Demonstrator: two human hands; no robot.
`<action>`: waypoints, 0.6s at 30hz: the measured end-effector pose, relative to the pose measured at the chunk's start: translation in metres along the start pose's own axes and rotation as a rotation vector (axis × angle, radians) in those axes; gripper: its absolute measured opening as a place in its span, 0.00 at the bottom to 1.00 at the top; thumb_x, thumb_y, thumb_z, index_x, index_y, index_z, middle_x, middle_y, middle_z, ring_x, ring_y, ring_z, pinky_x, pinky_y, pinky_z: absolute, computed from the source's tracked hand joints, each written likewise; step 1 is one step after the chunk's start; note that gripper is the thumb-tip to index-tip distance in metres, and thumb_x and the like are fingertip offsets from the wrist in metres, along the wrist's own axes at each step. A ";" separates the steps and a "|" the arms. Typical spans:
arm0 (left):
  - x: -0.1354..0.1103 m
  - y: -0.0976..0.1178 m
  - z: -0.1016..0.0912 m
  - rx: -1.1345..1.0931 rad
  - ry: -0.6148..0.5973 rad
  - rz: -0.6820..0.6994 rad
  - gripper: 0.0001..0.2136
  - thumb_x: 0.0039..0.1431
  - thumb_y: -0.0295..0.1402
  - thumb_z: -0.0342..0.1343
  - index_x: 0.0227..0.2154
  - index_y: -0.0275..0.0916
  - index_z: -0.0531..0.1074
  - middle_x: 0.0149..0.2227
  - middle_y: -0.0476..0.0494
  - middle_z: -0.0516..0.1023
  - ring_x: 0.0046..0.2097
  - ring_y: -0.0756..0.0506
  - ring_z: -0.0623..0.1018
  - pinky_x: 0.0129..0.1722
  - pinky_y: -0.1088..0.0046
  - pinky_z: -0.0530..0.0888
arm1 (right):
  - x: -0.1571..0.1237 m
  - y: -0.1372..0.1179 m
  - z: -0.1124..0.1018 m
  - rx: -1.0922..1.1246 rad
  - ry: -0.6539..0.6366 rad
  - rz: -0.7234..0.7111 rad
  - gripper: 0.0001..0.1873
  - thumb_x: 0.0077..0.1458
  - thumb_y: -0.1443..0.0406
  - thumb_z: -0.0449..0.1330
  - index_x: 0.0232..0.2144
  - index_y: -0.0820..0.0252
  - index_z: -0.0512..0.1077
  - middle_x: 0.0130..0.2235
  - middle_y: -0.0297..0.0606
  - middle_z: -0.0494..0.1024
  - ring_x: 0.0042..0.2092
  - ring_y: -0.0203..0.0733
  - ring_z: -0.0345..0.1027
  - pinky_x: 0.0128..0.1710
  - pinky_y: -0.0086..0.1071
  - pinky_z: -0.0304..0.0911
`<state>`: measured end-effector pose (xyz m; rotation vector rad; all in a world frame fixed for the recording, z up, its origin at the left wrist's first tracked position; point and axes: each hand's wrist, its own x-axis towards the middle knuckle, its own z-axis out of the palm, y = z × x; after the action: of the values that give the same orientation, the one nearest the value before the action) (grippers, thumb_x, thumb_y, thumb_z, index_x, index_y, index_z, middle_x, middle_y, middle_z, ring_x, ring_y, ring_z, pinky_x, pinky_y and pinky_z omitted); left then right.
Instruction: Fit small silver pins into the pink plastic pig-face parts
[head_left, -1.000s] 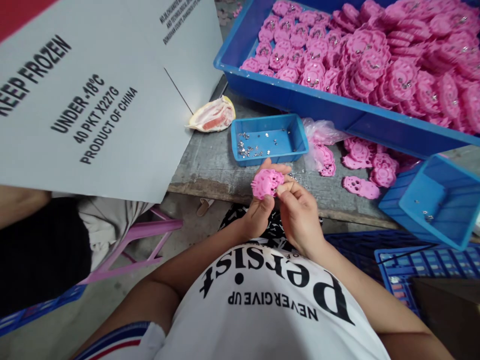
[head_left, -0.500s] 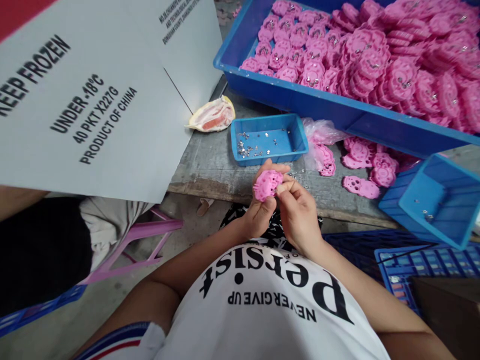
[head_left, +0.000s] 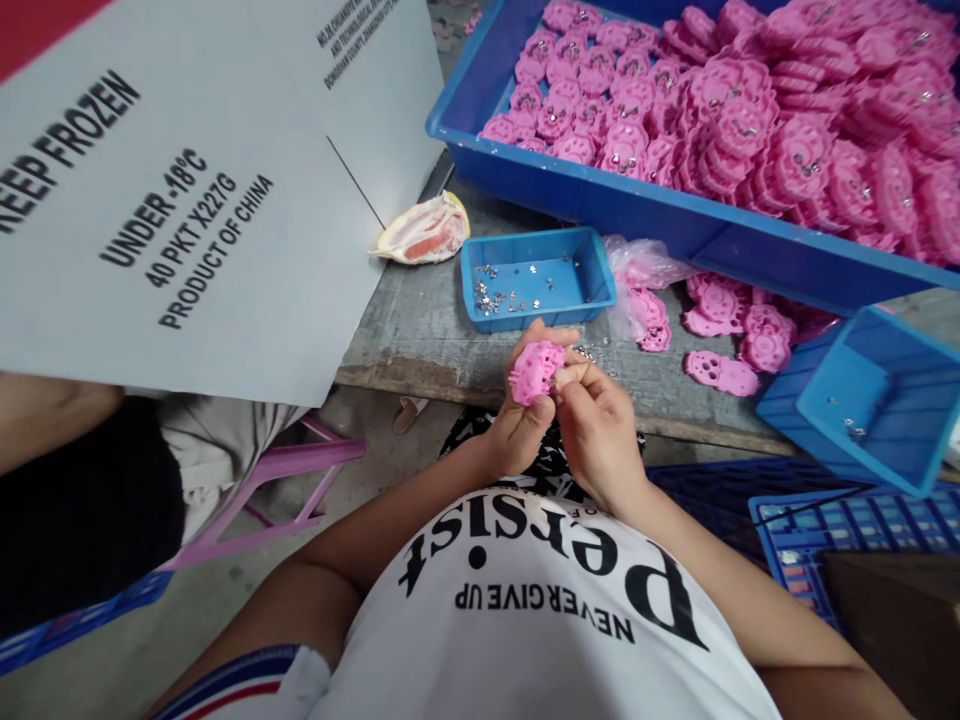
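My left hand (head_left: 517, 437) is closed round a pink plastic piece (head_left: 535, 372) with small holes and a bumpy edge, held above the table's front edge. The thumb presses it from below and the fingers lie behind it. At the piece's right side, my right hand (head_left: 602, 432) is in a pinch, thumb against forefinger. Whatever sits between those fingertips is too small and covered to make out. Just beyond the hands stands a small blue tray (head_left: 537, 322) with tiny silvery metal parts (head_left: 491, 298) in it. A few more such parts (head_left: 589, 355) lie on the tabletop behind my right fingers.
A large blue bin (head_left: 637, 205) full of pink pieces fills the back right. Loose pink pieces (head_left: 720, 373) and a plastic bag (head_left: 637, 262) lie before it. A tilted blue container (head_left: 795, 420) stands right. Fruit peel (head_left: 424, 235) and a white carton (head_left: 225, 330) are left, near another person's arm (head_left: 52, 415).
The pink piece has turned slightly in my left hand, and my right fingertips have shifted a little at its edge. At the left, the other person's arm reaches further into view.
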<state>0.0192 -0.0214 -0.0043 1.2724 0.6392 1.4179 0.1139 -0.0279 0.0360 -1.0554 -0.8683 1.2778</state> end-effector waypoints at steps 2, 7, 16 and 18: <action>0.001 0.001 0.000 -0.006 -0.026 0.041 0.30 0.71 0.51 0.46 0.72 0.54 0.48 0.71 0.39 0.59 0.72 0.35 0.62 0.72 0.49 0.60 | 0.000 -0.001 0.000 -0.014 -0.008 -0.002 0.11 0.57 0.60 0.63 0.25 0.55 0.67 0.40 0.37 0.74 0.46 0.43 0.66 0.52 0.40 0.61; 0.000 -0.001 -0.002 0.049 -0.062 0.083 0.30 0.72 0.49 0.43 0.73 0.54 0.45 0.70 0.38 0.61 0.72 0.35 0.62 0.72 0.47 0.60 | 0.000 -0.002 0.000 -0.024 -0.007 0.009 0.11 0.56 0.61 0.63 0.25 0.55 0.67 0.37 0.36 0.73 0.44 0.43 0.65 0.49 0.40 0.62; 0.003 -0.001 -0.007 0.214 -0.108 0.214 0.27 0.74 0.45 0.43 0.73 0.55 0.47 0.70 0.38 0.60 0.71 0.37 0.63 0.71 0.48 0.60 | -0.001 -0.003 0.002 0.016 0.005 0.043 0.12 0.55 0.62 0.64 0.23 0.56 0.67 0.36 0.35 0.71 0.39 0.40 0.62 0.46 0.38 0.60; 0.004 -0.001 -0.007 0.234 -0.105 0.242 0.28 0.74 0.45 0.43 0.73 0.53 0.48 0.70 0.38 0.60 0.71 0.36 0.62 0.70 0.49 0.61 | -0.001 -0.003 0.002 0.017 0.002 0.053 0.12 0.55 0.62 0.64 0.23 0.56 0.67 0.36 0.35 0.71 0.39 0.40 0.62 0.46 0.38 0.60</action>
<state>0.0134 -0.0151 -0.0060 1.6425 0.6082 1.4911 0.1127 -0.0286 0.0395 -1.0718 -0.8313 1.3266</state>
